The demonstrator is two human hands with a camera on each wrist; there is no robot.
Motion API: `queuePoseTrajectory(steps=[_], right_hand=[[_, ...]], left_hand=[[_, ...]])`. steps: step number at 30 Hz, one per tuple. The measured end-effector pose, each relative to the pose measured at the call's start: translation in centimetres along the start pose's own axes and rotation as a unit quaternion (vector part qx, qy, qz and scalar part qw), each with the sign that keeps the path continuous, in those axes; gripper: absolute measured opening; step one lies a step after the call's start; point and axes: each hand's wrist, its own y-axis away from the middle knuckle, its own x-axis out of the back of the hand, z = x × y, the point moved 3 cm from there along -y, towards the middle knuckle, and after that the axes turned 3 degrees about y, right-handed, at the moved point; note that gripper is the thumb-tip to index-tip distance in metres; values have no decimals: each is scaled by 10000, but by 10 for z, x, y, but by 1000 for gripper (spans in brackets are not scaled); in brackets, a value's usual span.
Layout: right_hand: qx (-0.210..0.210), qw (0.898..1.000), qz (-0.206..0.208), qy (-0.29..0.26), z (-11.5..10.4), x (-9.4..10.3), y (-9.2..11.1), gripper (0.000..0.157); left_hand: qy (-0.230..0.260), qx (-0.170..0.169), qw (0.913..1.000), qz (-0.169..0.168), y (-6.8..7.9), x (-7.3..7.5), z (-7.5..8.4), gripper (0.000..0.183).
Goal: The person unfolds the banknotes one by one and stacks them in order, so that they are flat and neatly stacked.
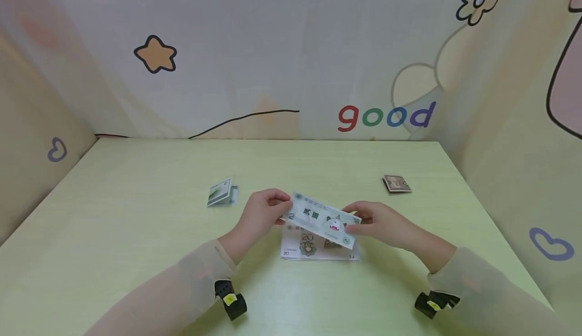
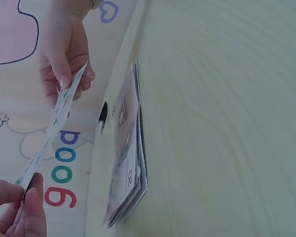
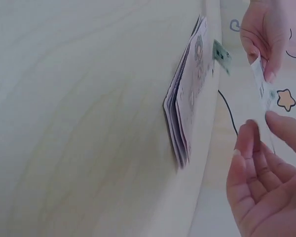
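A pale green paper banknote [image 1: 320,219] with a small cartoon figure is stretched between both hands, above the table. My left hand [image 1: 262,212] pinches its left end between thumb and fingers. At the other end, my right hand [image 1: 391,227] holds the note by thumb and fingertips, as the left wrist view shows. Beneath it lies a stack of pinkish banknotes [image 1: 294,251] marked 20, partly covered in the head view. Seen side-on in the right wrist view, the stack [image 3: 187,94] has several layers with slightly parted edges.
Folded green banknotes [image 1: 220,193] rest on the table [image 1: 136,255] to the left, beyond my left hand. A folded brown banknote [image 1: 397,184] lies at the back right. A printed cloth backdrop [image 1: 254,48] rises along the table's back and sides.
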Motion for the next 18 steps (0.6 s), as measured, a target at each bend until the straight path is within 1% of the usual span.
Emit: queuePoseTrajectory(steps=[2, 5, 8, 10, 15, 18], right_hand=[[-148, 9996, 10, -260, 3, 1, 0, 40], [-470, 9968, 172, -625, 8, 3, -2, 39], [-774, 9917, 428, -932, 10, 5, -2, 40], [-900, 9885, 574, -1072, 12, 5, -1, 40], [-999, 9846, 739, -1225, 14, 4, -2, 35], [-986, 9842, 725, -1280, 15, 1, -3, 34]], left_hand=[[41, 85, 10000, 29, 0, 1, -2, 11], [17, 208, 9998, 8, -1, 3, -6, 10], [-123, 338, 9993, -117, 0, 3, -10, 9], [-249, 445, 9984, -256, 1, 4, -12, 10], [-424, 608, 9959, -514, 3, 5, -18, 10], [-429, 616, 9958, -531, 4, 6, -19, 10]])
